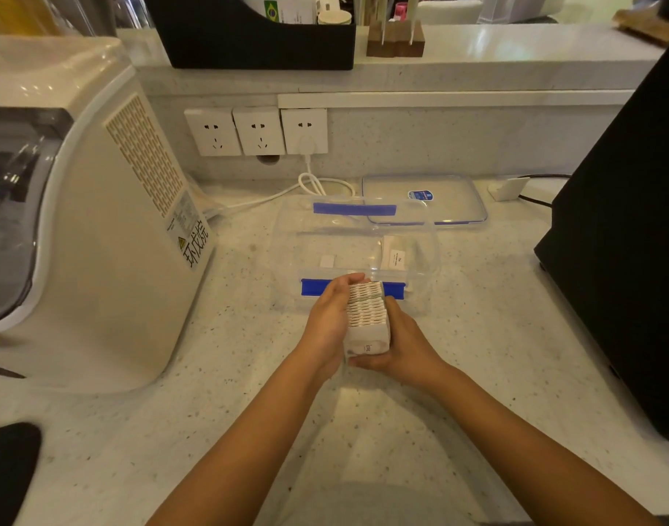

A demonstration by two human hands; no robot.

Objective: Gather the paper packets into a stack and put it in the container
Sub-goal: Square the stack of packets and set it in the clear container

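A stack of white paper packets (366, 317) stands on edge between my two hands, just in front of the clear plastic container (287, 237). My left hand (327, 320) presses its left side. My right hand (407, 345) cups its right side and near end. The container is open, with blue clips on its near and far rims. Inside it lie a white packet (395, 256) at the right and a small white piece (328, 260) near the middle.
The container's clear lid (450, 201) lies behind it to the right. A cream appliance (97, 237) stands at the left, a black machine (625, 260) at the right. Wall sockets (257, 131) and a white cable (310, 184) are behind.
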